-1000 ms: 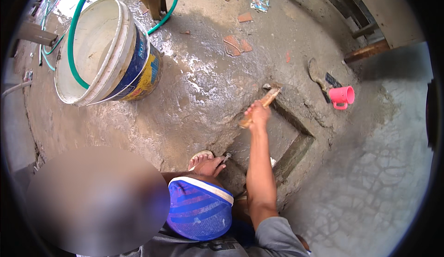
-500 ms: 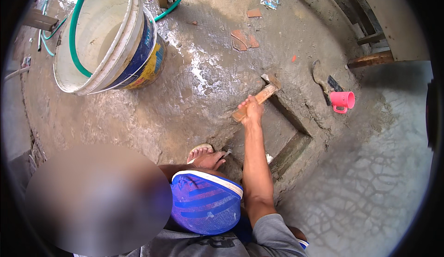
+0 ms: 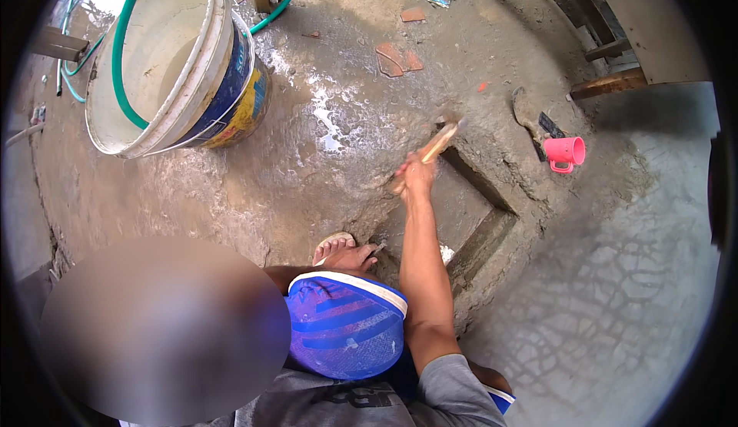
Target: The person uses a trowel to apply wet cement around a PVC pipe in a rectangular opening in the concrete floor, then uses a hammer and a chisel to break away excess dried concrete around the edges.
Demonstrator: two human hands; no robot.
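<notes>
My right hand (image 3: 416,176) is closed around a short wooden-handled, hammer-like tool (image 3: 438,147). Its crosswise head is smeared by motion, just above the far corner of a square recess (image 3: 450,200) cut into the wet cement floor. Low beside my sandalled foot (image 3: 336,245) is my left hand (image 3: 350,258), at the recess's near-left edge. Its fingers seem to pinch a small pale object (image 3: 380,247), too small to name. My knee in blue cloth (image 3: 346,327) hides part of the left forearm.
At the far left stands a big white bucket (image 3: 173,66) with a green hose (image 3: 123,58) over its rim. Broken reddish tile pieces (image 3: 396,59) lie beyond the recess. A pink mug (image 3: 565,152) rests to the right, near a wooden frame (image 3: 611,83) and smooth grey cement (image 3: 600,296).
The tool has turned in my right hand, showing a narrower side, and its head is blurred. My left hand stays by the foot. The whole view has shifted slightly.
</notes>
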